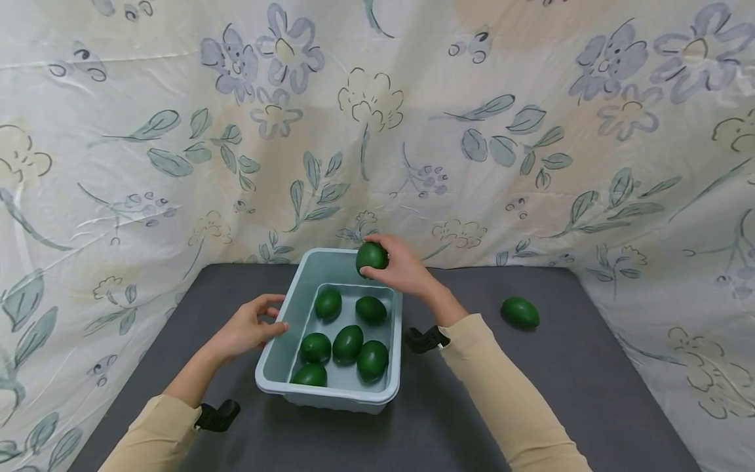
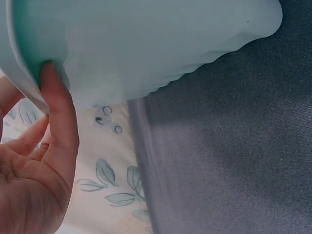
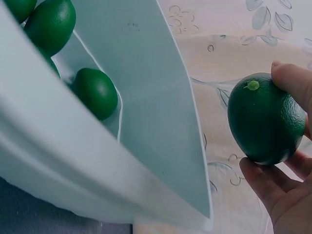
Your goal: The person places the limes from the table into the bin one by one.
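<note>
A pale blue-green plastic bin (image 1: 330,393) stands on the dark tabletop, with several dark green avocados (image 1: 348,344) lying in it. My left hand (image 1: 250,328) holds the bin's left rim; in the left wrist view its fingers (image 2: 61,117) pinch the edge. Over the bin's far right corner, my right hand (image 1: 404,265) grips one avocado (image 3: 265,119) between thumb and fingers. That avocado has a small light green stem nub, seen in the right wrist view, and is held above rim height.
A single avocado (image 1: 520,313) lies on the tabletop (image 1: 472,406) to the right, beyond my right forearm. Floral cloth (image 1: 413,131) hangs behind the table and along both sides. A black strap (image 1: 426,339) sticks out from my right wrist.
</note>
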Demonstrator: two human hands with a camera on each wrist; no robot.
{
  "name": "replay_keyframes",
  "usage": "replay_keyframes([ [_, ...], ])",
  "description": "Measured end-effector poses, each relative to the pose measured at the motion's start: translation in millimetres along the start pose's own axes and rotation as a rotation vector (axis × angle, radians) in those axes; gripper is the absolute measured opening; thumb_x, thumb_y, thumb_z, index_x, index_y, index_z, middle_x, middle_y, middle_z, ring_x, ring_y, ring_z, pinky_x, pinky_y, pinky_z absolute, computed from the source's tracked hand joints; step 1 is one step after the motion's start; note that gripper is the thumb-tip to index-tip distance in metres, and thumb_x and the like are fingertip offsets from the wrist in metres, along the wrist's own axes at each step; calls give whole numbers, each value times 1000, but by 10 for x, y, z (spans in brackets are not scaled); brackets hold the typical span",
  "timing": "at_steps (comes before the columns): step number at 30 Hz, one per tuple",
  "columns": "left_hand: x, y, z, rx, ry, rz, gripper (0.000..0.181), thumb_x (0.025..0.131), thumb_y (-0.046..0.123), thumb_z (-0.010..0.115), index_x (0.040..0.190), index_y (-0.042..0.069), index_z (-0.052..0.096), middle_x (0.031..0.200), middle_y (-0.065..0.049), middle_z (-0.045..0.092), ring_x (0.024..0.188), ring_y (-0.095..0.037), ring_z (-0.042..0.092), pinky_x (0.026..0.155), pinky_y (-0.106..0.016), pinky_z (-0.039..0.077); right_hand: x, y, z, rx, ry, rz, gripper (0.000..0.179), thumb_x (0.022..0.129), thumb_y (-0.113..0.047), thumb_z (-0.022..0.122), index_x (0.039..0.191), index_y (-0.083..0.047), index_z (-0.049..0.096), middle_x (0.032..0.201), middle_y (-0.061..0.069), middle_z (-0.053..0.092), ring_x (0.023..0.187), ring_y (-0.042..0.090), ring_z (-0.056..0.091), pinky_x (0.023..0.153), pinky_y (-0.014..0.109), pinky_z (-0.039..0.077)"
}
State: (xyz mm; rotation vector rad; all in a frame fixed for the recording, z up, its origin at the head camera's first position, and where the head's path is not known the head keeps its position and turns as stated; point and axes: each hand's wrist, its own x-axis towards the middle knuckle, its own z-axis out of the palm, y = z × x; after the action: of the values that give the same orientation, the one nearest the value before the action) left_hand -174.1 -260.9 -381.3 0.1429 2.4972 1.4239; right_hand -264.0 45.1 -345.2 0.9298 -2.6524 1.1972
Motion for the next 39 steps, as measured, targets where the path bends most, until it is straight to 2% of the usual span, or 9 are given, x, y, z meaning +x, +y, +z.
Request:
replay_keyframes([
  [7,12,6,-1,8,5,-3,64,86,17,64,139,4,31,109,-19,49,77,-20,61,61,-35,52,50,-54,109,-16,-32,5,57,83,-29,68,133,-12,46,126,11,48,97,22,54,73,33,50],
  [13,22,3,-1,10,4,0,64,86,16,65,139,4,32,109,-19,49,77,-20,61,60,-35,52,86,-97,198,-15,-74,-10,58,84,-31,67,134,-12,45,131,10,46,102,21,51,75,32,49],
  [20,21,-17,0,-4,1,6,64,86,17,65,139,4,31,109,-19,50,76,-20,61,60,-36,52,114,-173,295,-9,-108,23,60,84,-33,66,136,-14,43,130,8,45,98,18,53,77,32,48],
  [25,15,-12,-4,-16,-10,6,66,86,19,66,139,4,31,109,-19,50,76,-21,62,60,-37,53,126,-219,357,-5,-125,2,60,85,-32,66,137,-14,42,135,6,43,104,18,53,81,32,47],
  [32,11,-9,-6,-21,-13,5,67,86,19,66,140,4,30,110,-20,51,77,-21,63,60,-37,53,135,-259,396,0,-147,-18,61,85,-32,65,138,-12,41,136,7,42,104,18,53,81,32,47],
  [35,11,-14,-6,-21,-12,4,67,86,19,66,140,4,30,110,-19,51,77,-21,63,60,-37,53,137,-263,404,5,-156,-21,62,86,-32,64,139,-13,39,138,7,41,108,19,52,84,33,47],
  [39,14,-19,-4,-18,-10,7,66,86,18,65,140,5,30,111,-19,51,76,-20,63,59,-37,52,138,-260,397,3,-177,-17,64,87,-33,63,142,-15,35,143,6,37,125,21,42,97,38,40],
])
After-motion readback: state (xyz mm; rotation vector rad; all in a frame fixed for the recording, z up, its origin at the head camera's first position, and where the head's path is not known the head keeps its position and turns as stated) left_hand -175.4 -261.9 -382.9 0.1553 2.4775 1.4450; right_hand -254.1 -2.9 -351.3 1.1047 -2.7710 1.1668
